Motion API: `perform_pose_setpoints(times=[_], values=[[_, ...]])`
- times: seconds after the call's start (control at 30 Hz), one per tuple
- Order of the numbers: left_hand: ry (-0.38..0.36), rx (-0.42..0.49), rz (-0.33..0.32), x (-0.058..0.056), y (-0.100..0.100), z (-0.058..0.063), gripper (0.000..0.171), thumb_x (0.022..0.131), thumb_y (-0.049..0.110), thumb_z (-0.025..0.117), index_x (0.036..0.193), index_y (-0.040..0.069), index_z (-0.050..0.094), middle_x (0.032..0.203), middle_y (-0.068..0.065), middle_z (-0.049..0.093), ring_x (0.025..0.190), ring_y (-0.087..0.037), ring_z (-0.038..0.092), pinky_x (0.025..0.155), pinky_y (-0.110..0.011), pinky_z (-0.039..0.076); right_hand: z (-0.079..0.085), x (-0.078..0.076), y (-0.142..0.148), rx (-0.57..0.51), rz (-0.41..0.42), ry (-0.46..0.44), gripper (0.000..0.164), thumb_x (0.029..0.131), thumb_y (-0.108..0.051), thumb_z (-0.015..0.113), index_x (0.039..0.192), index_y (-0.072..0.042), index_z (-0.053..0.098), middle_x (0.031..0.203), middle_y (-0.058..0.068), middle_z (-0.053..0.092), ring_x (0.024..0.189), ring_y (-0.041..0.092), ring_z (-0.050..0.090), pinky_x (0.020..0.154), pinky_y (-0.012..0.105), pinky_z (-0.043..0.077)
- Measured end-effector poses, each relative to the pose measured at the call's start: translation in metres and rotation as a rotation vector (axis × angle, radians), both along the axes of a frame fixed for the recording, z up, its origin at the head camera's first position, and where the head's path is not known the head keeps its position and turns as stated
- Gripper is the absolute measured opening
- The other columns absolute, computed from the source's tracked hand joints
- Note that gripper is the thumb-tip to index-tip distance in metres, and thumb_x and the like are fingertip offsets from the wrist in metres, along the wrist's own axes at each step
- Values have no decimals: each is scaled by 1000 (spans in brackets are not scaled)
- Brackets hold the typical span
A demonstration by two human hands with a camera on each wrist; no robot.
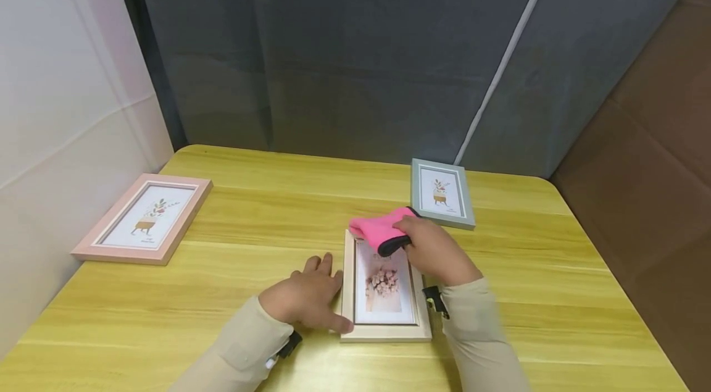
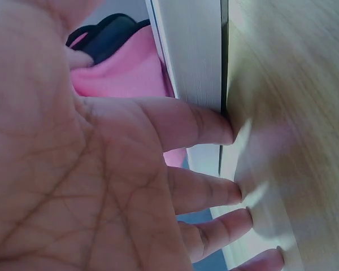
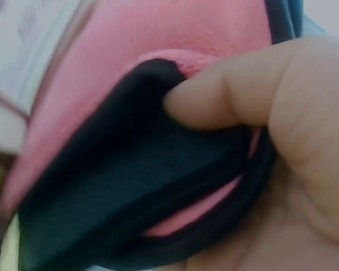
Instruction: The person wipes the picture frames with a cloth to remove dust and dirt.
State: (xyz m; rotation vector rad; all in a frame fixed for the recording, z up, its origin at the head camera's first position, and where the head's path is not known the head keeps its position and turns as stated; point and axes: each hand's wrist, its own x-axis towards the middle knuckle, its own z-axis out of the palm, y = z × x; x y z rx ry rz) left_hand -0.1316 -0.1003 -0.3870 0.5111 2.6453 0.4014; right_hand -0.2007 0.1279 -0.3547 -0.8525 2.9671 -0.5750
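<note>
A cream picture frame [image 1: 386,333] with a pink flower print lies flat near the table's front. My right hand [image 1: 439,249] grips a folded pink cloth [image 1: 378,228] with black edging over the frame's top end. In the right wrist view the thumb presses on the cloth's black border [image 3: 118,152], and the fingers beneath are mostly hidden. Beside the frame's left edge is my left hand [image 1: 311,294], fingers spread and fairly straight, thumb at the lower left corner. The left wrist view has its fingertips touching the tabletop along the frame's side [image 2: 195,56].
A pink picture frame [image 1: 176,237] lies at the table's left edge. Toward the back right lies a grey-green picture frame [image 1: 469,207], just beyond the cloth. Behind the yellow wood-grain table [image 1: 289,194] hangs a dark grey curtain [image 1: 333,58]; a white sheet and a brown one flank it.
</note>
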Motion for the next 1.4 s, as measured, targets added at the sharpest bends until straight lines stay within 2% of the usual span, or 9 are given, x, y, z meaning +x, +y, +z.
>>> perform_pose_setpoints(times=[0.2, 0.47, 0.67, 0.77, 0.9, 1.07, 1.13, 1.23, 1.4], values=[[-5, -3, -1, 0, 0, 1, 103, 75, 62, 76, 147, -3, 43, 156, -32, 20, 142, -50, 19, 105, -68, 30, 7, 2, 10, 66, -74, -40, 15, 89, 5, 59, 88, -6, 68, 80, 4, 61, 72, 19, 53, 75, 37, 49], [2, -5, -5, 0, 1, 4, 102, 75, 62, 76, 146, -3, 43, 157, -32, 20, 143, -49, 18, 106, -68, 28, 20, 11, 16, 111, -177, 53, 10, 87, 3, 63, 81, -4, 65, 77, 8, 60, 70, 24, 55, 72, 42, 52], [1, -17, -4, 0, 1, 5, 103, 75, 63, 75, 147, -3, 43, 156, -32, 21, 142, -49, 20, 105, -68, 29, -5, 5, -8, 153, -48, -81, 15, 85, 5, 61, 93, -5, 70, 89, 7, 67, 82, 21, 61, 83, 41, 52], [6, -26, -12, 0, 1, 5, 103, 75, 64, 74, 146, -4, 44, 156, -33, 22, 142, -50, 21, 105, -69, 30, -16, 4, -20, 146, 27, -66, 25, 84, 4, 65, 106, -6, 72, 101, 9, 71, 96, 24, 66, 91, 42, 52], [21, -35, -17, -1, 0, 5, 103, 75, 64, 75, 145, -5, 45, 155, -34, 24, 140, -49, 24, 103, -69, 33, -22, 3, -31, 91, 129, -29, 38, 82, 6, 66, 118, -5, 70, 113, 10, 70, 108, 29, 65, 97, 43, 49], [68, -2, -26, 0, 0, 5, 93, 72, 59, 79, 137, -4, 55, 144, -27, 42, 122, -38, 38, 87, -58, 44, -23, 1, -38, 2, 267, -112, 40, 89, 6, 57, 128, -4, 65, 127, 7, 66, 119, 25, 59, 105, 40, 43], [73, 2, -28, 0, 0, 4, 96, 72, 58, 79, 140, -4, 52, 145, -25, 42, 119, -36, 38, 84, -56, 45, -22, 0, -38, -23, 279, -146, 39, 92, 4, 55, 129, -5, 64, 127, 6, 65, 119, 22, 59, 105, 39, 43], [58, -14, -26, 0, -2, 3, 104, 73, 62, 77, 146, -5, 43, 153, -28, 31, 131, -41, 34, 92, -62, 43, -17, 2, -35, -47, 240, -180, 38, 93, 3, 57, 129, -7, 65, 126, 5, 66, 117, 20, 60, 104, 39, 44], [23, -32, -31, -1, -3, 2, 105, 73, 66, 76, 149, 1, 43, 158, -28, 22, 142, -44, 24, 101, -66, 36, -5, 9, -21, -36, 151, -146, 38, 93, 4, 58, 127, -9, 66, 125, 4, 67, 117, 22, 61, 103, 40, 44]])
